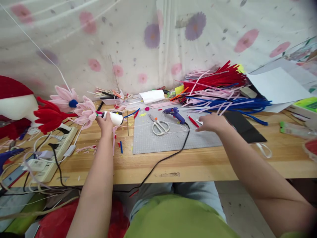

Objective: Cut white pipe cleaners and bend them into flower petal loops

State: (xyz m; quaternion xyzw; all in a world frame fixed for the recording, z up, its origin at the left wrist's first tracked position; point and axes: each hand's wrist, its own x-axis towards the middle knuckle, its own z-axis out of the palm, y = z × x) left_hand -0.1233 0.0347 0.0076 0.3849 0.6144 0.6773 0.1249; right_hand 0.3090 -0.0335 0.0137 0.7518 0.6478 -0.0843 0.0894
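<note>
On the left, my left hand (105, 124) is wrapped round a white spool (116, 118), beside a pink pipe-cleaner flower (86, 110). A thin white thread (179, 131) crosses the grey cutting mat (148, 147) towards my right hand (211, 122). The fingertips of my right hand are low over the mat's right part and seem to pinch the thread. White-handled scissors (160, 128) and a blue glue gun (176, 114) lie on the mat between my hands. A red pen-like piece (193, 121) lies just left of my right fingers.
Red, pink and blue pipe cleaners (218, 81) are heaped at the back right. A black tablet-like panel (245, 127) lies beside my right forearm. A power strip (58, 155) with tangled cables is at the left. The glue gun's black cord (160, 161) runs over the front edge.
</note>
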